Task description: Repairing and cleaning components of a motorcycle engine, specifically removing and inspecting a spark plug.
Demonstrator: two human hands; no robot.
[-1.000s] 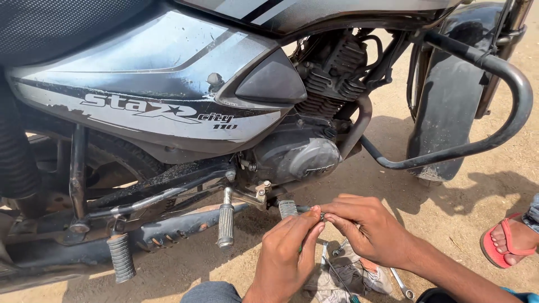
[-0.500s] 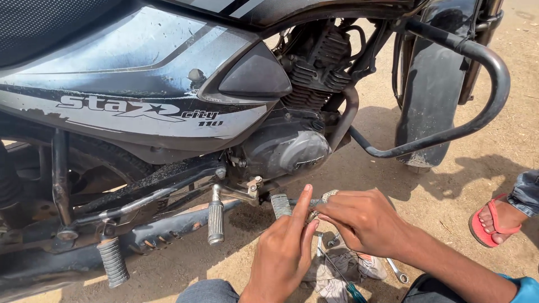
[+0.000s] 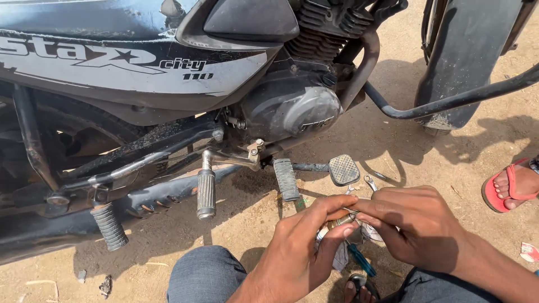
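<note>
My left hand [image 3: 297, 252] and my right hand [image 3: 418, 224] meet low in the head view, fingertips pinched together on a small metal part [image 3: 341, 220] held between them. They hover over sandy ground just in front of the motorcycle's brake pedal [image 3: 343, 169] and the ribbed footpeg [image 3: 286, 179]. A small spanner [image 3: 370, 182] lies on the sand just beyond my right hand. Beneath my hands lie a crumpled cloth [image 3: 341, 257] and a blue-handled screwdriver [image 3: 359, 259].
The dark engine case [image 3: 292, 109] and the exhaust pipe [image 3: 359, 67] sit above the pedal. A black crash guard bar [image 3: 449, 101] runs right toward the front wheel's mudguard [image 3: 460, 56]. Another person's foot in a red sandal [image 3: 508, 188] is at right. My knee [image 3: 202, 275] is at bottom.
The camera has moved closer and lower, so the motorcycle fills more of the view. My hands stay pinched together over the same spot by the brake pedal.
</note>
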